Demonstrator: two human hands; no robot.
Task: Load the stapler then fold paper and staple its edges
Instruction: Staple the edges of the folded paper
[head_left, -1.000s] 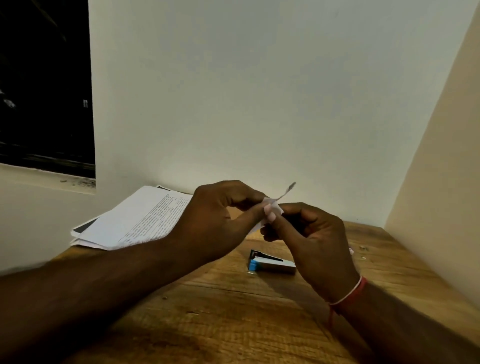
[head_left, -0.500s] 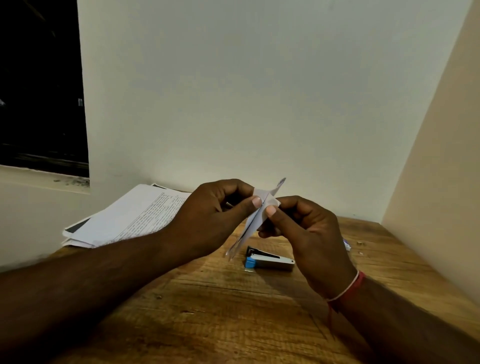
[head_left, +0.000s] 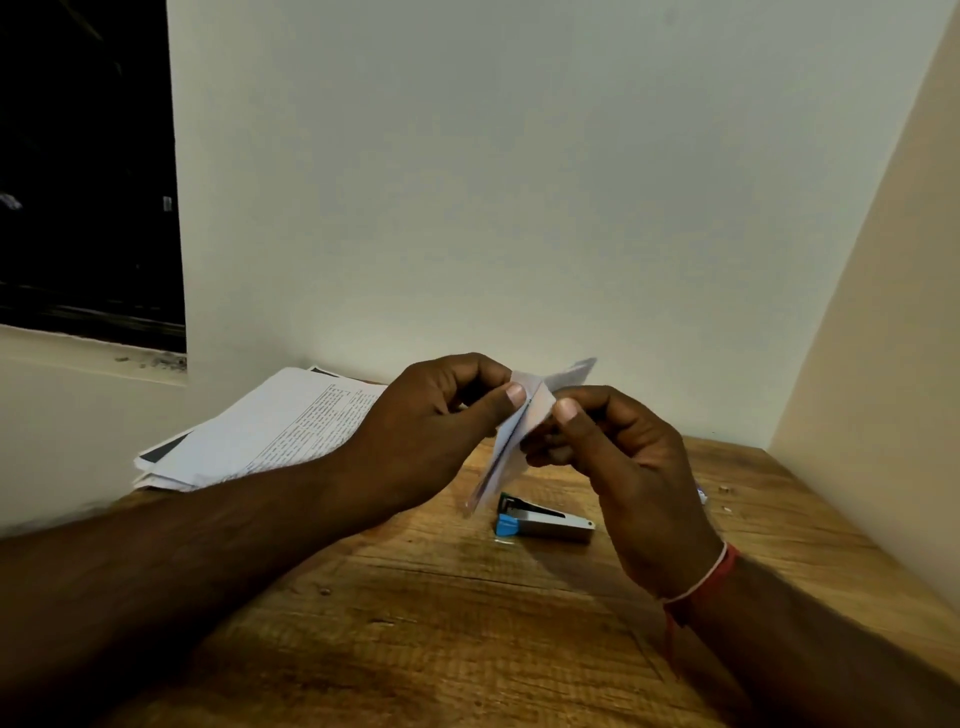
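Hands left (head_left: 426, 441) and right (head_left: 623, 462) pinch thin folded paper (head_left: 511, 441); metal stapler (head_left: 543, 522) on grainy wood table (head_left: 441, 623).

- White back wall (head_left: 519, 208), plain.
- Beige side wall (head_left: 883, 338) on right.
- Dark window (head_left: 78, 156) upper left, pale sill (head_left: 78, 353) below it.
- Wooden table (head_left: 441, 623), visible grain, set in the corner of the 2 walls.
- Light dim.

Printed lines cover the top sheet of the paper stack (head_left: 270, 431), but the print is too small to read
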